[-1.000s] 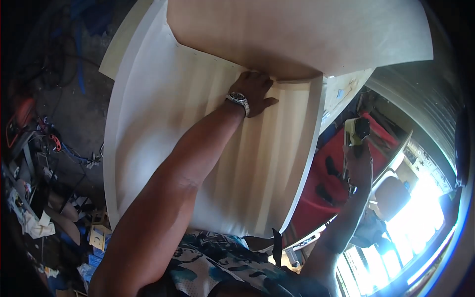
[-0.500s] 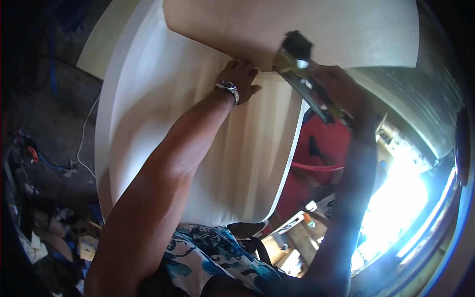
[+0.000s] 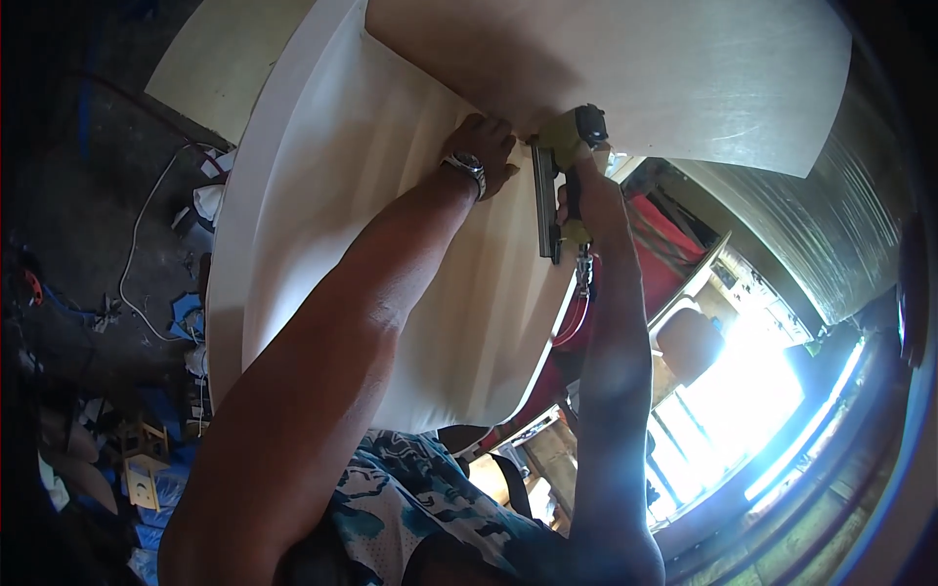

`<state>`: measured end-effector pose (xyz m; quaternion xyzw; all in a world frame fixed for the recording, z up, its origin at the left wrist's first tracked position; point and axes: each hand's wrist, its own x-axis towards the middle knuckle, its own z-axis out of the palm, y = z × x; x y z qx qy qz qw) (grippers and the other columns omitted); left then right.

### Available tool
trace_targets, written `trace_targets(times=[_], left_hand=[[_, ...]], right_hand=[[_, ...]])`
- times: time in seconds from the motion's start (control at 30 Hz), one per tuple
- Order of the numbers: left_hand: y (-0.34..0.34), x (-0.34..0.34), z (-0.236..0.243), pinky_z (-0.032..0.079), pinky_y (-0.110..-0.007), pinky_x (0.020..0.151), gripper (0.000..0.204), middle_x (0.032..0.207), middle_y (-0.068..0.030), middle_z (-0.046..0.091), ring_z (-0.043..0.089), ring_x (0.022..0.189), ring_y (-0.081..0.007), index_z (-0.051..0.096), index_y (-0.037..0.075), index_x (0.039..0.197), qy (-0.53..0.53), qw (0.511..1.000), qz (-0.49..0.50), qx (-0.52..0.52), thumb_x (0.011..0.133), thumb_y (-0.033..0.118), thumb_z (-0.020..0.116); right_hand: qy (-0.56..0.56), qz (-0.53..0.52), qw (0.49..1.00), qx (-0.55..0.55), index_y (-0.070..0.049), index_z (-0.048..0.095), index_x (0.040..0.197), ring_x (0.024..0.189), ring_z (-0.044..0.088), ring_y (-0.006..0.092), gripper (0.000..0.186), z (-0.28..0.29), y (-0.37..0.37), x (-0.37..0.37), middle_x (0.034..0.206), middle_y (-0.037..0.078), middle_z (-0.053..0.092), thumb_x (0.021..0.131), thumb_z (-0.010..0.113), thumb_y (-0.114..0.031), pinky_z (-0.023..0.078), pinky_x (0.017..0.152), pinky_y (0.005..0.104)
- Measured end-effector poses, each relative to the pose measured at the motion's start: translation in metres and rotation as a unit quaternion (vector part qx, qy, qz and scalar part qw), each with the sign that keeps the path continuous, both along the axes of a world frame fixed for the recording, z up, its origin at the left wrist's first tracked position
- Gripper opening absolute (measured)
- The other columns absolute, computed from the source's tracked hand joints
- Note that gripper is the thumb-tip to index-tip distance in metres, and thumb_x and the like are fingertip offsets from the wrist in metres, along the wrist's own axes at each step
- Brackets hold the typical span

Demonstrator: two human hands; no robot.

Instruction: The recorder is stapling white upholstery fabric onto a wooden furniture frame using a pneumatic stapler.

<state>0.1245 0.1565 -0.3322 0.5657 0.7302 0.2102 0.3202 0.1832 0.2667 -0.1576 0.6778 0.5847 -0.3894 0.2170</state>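
My right hand [image 3: 598, 205] grips a yellow-green and black pneumatic staple gun [image 3: 559, 145] by its handle. Its nose is at the seam where a large brownish sheet [image 3: 684, 78] meets a pale, curved panel [image 3: 440, 293]; whether it touches cannot be made out. A metal air fitting [image 3: 584, 269] hangs below the handle, with a thin red hose running down from it. Just left of the tool, my left hand [image 3: 481, 146] lies pressed at the same seam, holding nothing, its fingertips partly hidden in shadow.
A red surface [image 3: 655, 278] lies beyond the panel's right edge. Plastic-wrapped sheeting [image 3: 821, 234] curves at the far right, above a glaring bright opening [image 3: 733, 420]. On the left floor are a white cord [image 3: 132, 264], a small wooden piece [image 3: 145, 479] and scattered scraps.
My right hand has brought the staple gun down and left, from above the sheet to the seam beside my left hand. The left hand stays on the seam; the view has shifted slightly.
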Motion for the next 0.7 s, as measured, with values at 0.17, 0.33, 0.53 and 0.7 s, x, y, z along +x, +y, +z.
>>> trace_targets(times=[0.17,0.33,0.53,0.7], left_hand=[[0.003,-0.001,0.003,0.031,-0.038,0.111,0.052,0.137,-0.007,0.054,0.044,0.132,-0.02,0.063,0.007,0.127,-0.01,1.0,0.003,-0.004,0.095,0.047,0.053],[0.0,-0.001,-0.001,0.033,-0.041,0.111,0.046,0.135,-0.0092,0.054,0.045,0.131,-0.0233,0.062,0.008,0.125,-0.029,0.999,0.018,0.015,0.093,0.041,0.055],[0.004,0.0,0.005,0.034,-0.042,0.11,0.044,0.134,-0.0095,0.054,0.046,0.13,-0.0247,0.06,0.009,0.127,-0.008,1.0,-0.012,-0.003,0.094,0.036,0.055],[-0.001,-0.003,0.002,0.034,-0.043,0.109,0.043,0.135,-0.0093,0.054,0.045,0.131,-0.0251,0.059,0.009,0.128,0.001,1.0,-0.002,0.01,0.094,0.035,0.054]], right_hand=[[-0.048,0.089,0.994,0.039,0.003,0.069,0.08,0.055,0.063,0.019,0.071,-0.024,0.004,-0.001,0.06,0.009,0.062,0.097,0.046,-0.062,0.048,0.054,0.0322],[-0.033,0.034,0.998,0.051,0.0,0.065,0.079,0.052,0.059,0.0163,0.065,-0.029,-0.009,-0.008,0.065,0.007,0.06,0.099,0.045,-0.059,0.049,0.054,0.0322],[0.061,-0.166,0.983,0.039,-0.001,0.064,0.085,0.053,0.06,0.0168,0.06,-0.027,-0.014,0.003,0.064,0.006,0.06,0.098,0.049,-0.058,0.05,0.051,0.033],[0.019,0.007,1.0,0.013,0.0,0.067,0.084,0.055,0.062,0.0191,0.061,-0.018,-0.006,0.009,0.063,0.007,0.062,0.099,0.047,-0.056,0.049,0.053,0.0331]])
